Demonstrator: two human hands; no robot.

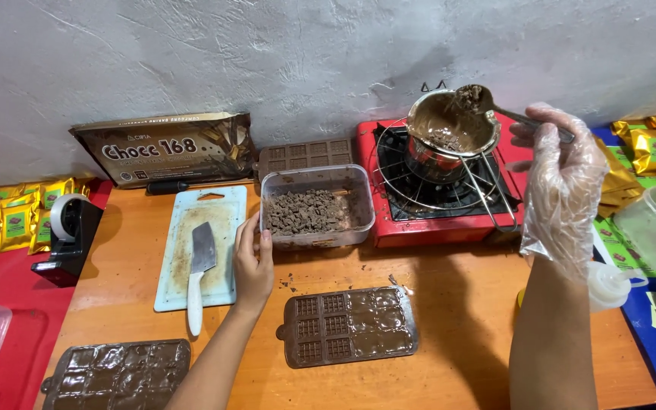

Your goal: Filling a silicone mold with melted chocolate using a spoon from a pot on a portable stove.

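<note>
Right hand (563, 167), grip closed on a loaded spoon (487, 102), may drip chocolate beside the bowl (449, 121); left hand (252, 262) rests empty, loosely open.

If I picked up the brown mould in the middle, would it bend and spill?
Probably. The chocolate mould looks thin and flexible, so it may sag. Several cavities hold glossy, seemingly liquid chocolate, which could slop out if tilted. It lies flat on the table.

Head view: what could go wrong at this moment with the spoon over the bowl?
The loaded spoon in the gloved right hand could drip chocolate onto the red stove on leaving the bowl. The bowl sits tilted on the wire rack and might tip. The loose glove could snag.
</note>
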